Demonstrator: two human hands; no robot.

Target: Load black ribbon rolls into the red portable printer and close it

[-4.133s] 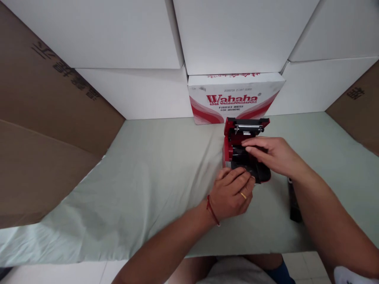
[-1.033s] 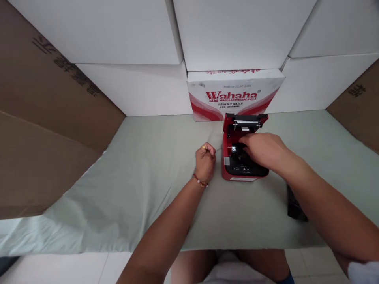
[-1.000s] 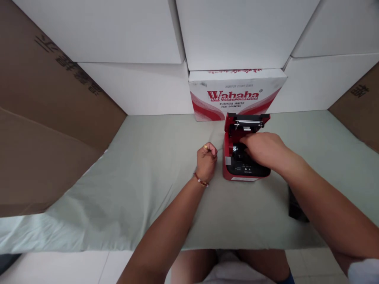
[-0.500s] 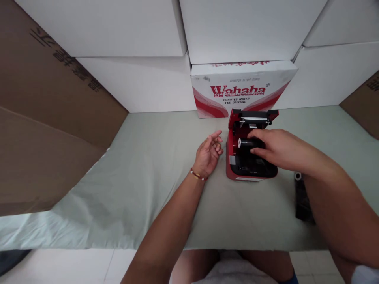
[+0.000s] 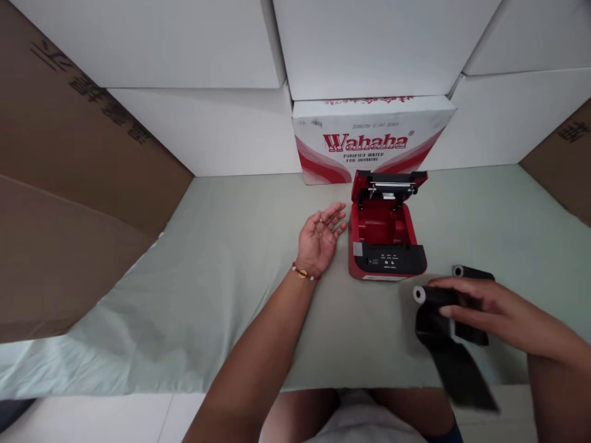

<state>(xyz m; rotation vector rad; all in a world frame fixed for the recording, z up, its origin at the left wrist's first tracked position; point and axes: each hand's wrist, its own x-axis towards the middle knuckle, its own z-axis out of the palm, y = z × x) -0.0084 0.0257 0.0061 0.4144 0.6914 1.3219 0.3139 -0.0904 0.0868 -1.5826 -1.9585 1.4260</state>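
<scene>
A red and black label printer [image 5: 388,261] stands on the cloth with its lid raised, and its red inner bay shows bare. My right hand [image 5: 480,301] grips a black ribbon roll [image 5: 431,298] with a pale core, in front and to the right of the printer. A loose strip of black ribbon hangs from this roll toward the table's front edge. Just behind that hand lies a second black roll [image 5: 475,272], partly covered. My left hand [image 5: 321,237] rests palm up beside the printer's left side, fingers stretched out and holding nothing.
A Wahaha water carton [image 5: 369,138] stands behind the printer, among stacked white boxes [image 5: 198,129]. Brown cardboard boxes flank the table, one at the left [image 5: 83,184] and one at the right [image 5: 563,154]. A pale green cloth [image 5: 207,277] covers the table.
My right hand has lifted the black roll out of the printer's bay and moved it right and toward me. A ribbon strip now trails from it. My left hand has opened slightly.
</scene>
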